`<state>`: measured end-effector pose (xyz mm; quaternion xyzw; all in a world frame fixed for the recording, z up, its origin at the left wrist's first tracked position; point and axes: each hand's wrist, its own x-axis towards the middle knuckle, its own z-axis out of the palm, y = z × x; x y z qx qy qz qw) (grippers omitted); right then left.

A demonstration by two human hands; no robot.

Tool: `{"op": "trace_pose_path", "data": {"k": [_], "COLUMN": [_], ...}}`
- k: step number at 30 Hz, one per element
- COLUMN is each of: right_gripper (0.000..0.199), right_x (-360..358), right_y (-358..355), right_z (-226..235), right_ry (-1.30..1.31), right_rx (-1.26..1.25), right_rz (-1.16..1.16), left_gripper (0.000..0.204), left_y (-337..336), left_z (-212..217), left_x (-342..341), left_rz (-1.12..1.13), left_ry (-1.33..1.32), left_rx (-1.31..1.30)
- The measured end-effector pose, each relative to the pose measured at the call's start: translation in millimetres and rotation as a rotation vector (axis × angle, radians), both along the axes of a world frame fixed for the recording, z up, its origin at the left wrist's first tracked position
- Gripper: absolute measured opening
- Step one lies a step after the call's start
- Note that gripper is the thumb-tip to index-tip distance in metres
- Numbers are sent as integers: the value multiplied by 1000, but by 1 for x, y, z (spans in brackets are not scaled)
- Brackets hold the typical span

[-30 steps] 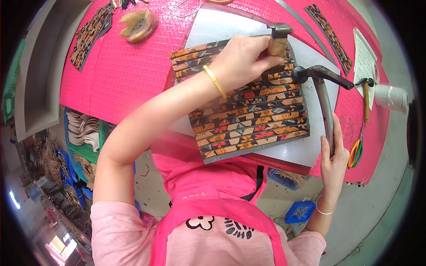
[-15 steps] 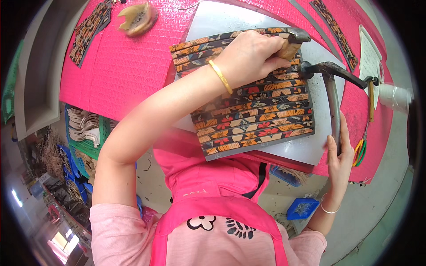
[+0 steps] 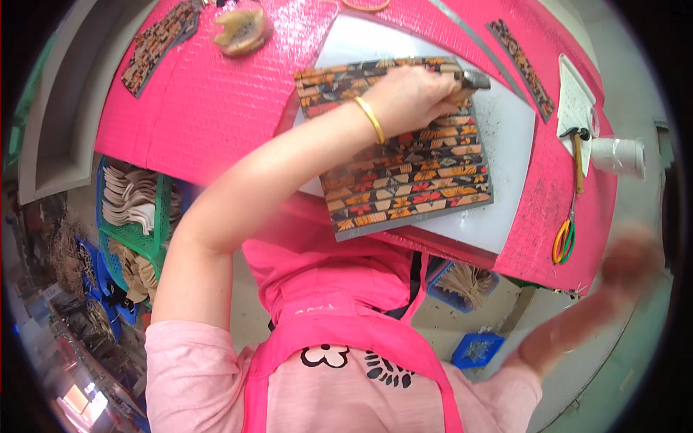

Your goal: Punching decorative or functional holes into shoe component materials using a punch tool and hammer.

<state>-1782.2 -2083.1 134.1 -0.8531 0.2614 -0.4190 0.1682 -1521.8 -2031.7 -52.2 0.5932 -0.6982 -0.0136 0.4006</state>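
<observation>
My left hand (image 3: 415, 97), with a yellow bangle at its wrist, is closed around a dark metal punch-like tool (image 3: 475, 80) at the upper right of a floral strip panel (image 3: 404, 195). My fingers hide much of the tool and its working end. The panel is made of several dark strips with orange and red flowers, laid side by side on a pale board (image 3: 509, 162). My right hand (image 3: 629, 260) is raised off to the right, beyond the table edge. It is smeared by motion, so its fingers and anything in them cannot be made out.
Scissors (image 3: 565, 238) with coloured handles and a brown-handled tool (image 3: 578, 159) lie on the pink table cover (image 3: 202, 130). A white roll (image 3: 621, 156) stands at the right edge. Floral pieces (image 3: 162, 43) and a yellowish hollow lump (image 3: 240, 34) lie at the far left. Baskets (image 3: 148, 216) stand below.
My right hand has swung out to the right and blurred; the hammer it held over the panel no longer shows. My left hand still grips its tool; the whole view has shifted slightly.
</observation>
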Motion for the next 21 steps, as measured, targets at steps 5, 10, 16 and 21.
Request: {"op": "trace_pose_path", "data": {"k": [5, 10, 16, 21], "right_gripper": [49, 48, 49, 48], "right_x": [-30, -7, -24, -30], "right_y": [17, 14, 3, -2], "right_z": [-50, -92, -122, -128], "right_ry": [423, 613, 584, 604], "right_rx": [429, 512, 470, 479], "right_rz": [-68, -31, -73, -66], "left_gripper": [26, 25, 25, 24], "left_y": [0, 0, 6, 10], "left_z": [2, 2, 5, 5], "left_x": [-2, 1, -1, -3], "left_rz": [-13, -29, 22, 87], "left_ry": [-95, -29, 968, 642], "left_rx": [-4, -66, 13, 118]}}
